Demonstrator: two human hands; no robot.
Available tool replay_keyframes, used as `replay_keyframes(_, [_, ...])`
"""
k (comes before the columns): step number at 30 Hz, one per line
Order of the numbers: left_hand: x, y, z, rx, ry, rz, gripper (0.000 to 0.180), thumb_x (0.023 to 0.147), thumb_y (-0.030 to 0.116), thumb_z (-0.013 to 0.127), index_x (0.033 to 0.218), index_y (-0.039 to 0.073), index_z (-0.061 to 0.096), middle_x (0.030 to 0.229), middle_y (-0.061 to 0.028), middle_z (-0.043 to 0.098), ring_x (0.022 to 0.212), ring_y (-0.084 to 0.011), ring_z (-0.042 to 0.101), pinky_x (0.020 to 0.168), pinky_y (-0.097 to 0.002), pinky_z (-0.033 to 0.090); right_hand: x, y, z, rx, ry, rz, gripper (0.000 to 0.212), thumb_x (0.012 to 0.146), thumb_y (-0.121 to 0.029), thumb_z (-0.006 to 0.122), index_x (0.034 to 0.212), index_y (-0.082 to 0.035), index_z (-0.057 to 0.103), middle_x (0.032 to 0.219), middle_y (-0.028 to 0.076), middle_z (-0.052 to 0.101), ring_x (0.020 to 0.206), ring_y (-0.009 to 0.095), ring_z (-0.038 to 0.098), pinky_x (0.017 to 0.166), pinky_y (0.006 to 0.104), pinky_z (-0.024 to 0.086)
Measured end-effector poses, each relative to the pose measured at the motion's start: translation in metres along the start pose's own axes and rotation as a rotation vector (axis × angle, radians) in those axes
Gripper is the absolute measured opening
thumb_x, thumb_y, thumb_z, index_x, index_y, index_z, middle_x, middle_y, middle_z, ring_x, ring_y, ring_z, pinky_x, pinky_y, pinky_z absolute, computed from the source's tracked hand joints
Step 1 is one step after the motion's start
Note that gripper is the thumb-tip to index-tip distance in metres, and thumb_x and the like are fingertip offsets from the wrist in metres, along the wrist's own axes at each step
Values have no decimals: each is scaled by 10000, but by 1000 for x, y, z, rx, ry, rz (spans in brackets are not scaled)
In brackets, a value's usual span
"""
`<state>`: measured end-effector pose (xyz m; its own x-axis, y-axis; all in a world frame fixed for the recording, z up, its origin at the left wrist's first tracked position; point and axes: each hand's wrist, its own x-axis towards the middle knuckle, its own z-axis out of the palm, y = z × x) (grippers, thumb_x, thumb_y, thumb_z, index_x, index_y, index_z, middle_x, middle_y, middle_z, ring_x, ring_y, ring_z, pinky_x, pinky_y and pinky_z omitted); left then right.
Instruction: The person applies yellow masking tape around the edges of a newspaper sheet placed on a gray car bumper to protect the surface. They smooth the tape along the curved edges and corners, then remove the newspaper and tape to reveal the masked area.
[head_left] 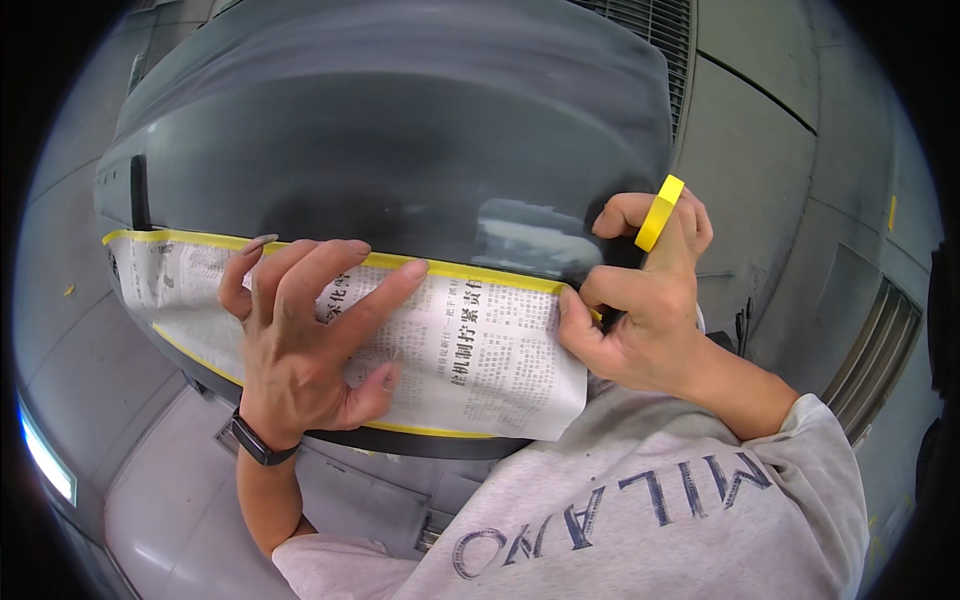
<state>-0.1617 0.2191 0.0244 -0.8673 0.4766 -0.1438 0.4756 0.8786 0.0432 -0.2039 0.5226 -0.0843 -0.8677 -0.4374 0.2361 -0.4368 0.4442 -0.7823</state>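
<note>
The dark panel (380, 130) serves as the work surface. The sheet of newspaper (500, 350) lies along the panel's near edge, reaching from its left corner to beneath the right hand (650, 320). A yellow tape strip (480, 272) runs along the top edge of the sheet, where paper meets panel; a lower yellow strip (450, 433) follows the bottom edge of the sheet.

Left hand (300, 335): fingers spread, gripping nothing. The fingertips rest on or beside the tape strip, with the thumb over the newspaper (the black watch (262, 442) is worn on this wrist).

Right hand: fingers curled, carrying the roll of tape (660, 213), which is looped over the fingers above the panel's right end. Thumb and forefinger meet at the newspaper's upper right corner; whether they pinch the paper or only press on it cannot be told.

Step in hand, as judged: seating the tape strip along the top edge of the newspaper. The next move calls for firm, even fingertip pressure toward the right end, with the left hand keeping the sheet flat so that the edge does not wrinkle.
</note>
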Motion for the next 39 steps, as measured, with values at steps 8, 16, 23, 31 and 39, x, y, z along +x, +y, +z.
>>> replay_keyframes(8, [9,19,2,-1,-45,2,573,822,488,655,1358,328,782,1368,3,559,1286,-211,526,1246,-532,231,-1,0,2,-13,11,4,183,666,-180,806,601,-103,653,1137,115,619,1065,315,509,1120,581,278])
replay_keyframes(16, [20,41,5,-57,-87,-9,645,772,467,741,1407,355,741,1378,25,559,1278,-195,538,1249,-526,233,-1,1,3,-24,17,-6,172,665,-191,803,601,-106,668,1145,108,645,1109,318,532,1114,604,287])
replay_keyframes(23, [29,55,7,-72,-102,-6,657,784,478,774,1429,359,720,1356,29,553,1238,-188,541,1220,-518,247,-1,2,6,-20,56,-29,213,641,-203,832,596,-94,655,1065,143,613,1015,328,527,1133,573,280])
replay_keyframes(31, [26,58,8,-68,-118,-26,616,789,480,771,1393,359,754,1330,3,555,1205,-212,535,1142,-490,272,-4,4,4,16,51,-40,215,658,-207,831,599,-89,661,1087,146,615,1051,326,532,1140,568,259])
replay_keyframes(39, [-7,3,-6,25,72,-91,606,846,482,585,1315,186,830,1224,-90,596,1130,-244,545,1067,-459,271,-7,13,1,147,46,-74,231,723,-223,827,605,-110,663,1118,100,641,1104,314,526,1102,616,256])
